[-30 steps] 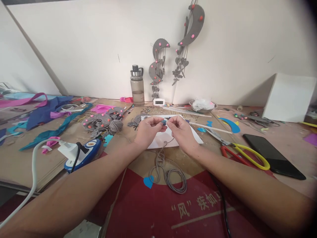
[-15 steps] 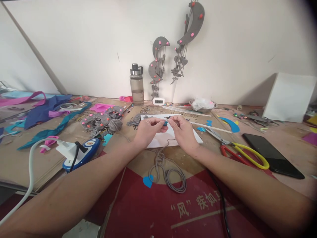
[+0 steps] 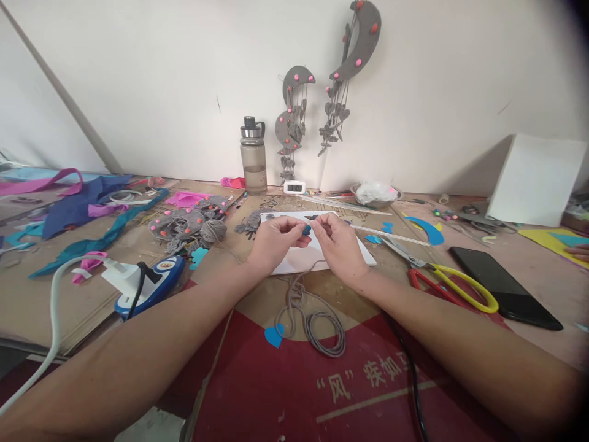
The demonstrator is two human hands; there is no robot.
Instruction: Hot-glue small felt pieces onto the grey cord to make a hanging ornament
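Observation:
Above a white board [image 3: 299, 263], my left hand [image 3: 277, 242] pinches a small blue piece [image 3: 306, 229] between thumb and forefinger. Close beside it, my right hand [image 3: 339, 245] has its thumb and fingertips pressed together; what they hold is too small to make out. A grey cord [image 3: 298, 288] runs from near my right hand to a loose coil [image 3: 326, 334] on the cardboard. Left of the coil lies a blue heart-shaped cutout [image 3: 274, 336].
Scissors [image 3: 437, 270] and a black phone [image 3: 504, 287] lie to the right. On the left are a power socket [image 3: 147, 282] and grey felt pieces [image 3: 186, 227]. A bottle [image 3: 253, 159] stands behind. Another person's hand [image 3: 577, 252] shows at the right edge.
Another person's hand and a yellow sheet with a blue piece have come into view at the right edge. My hands have barely moved.

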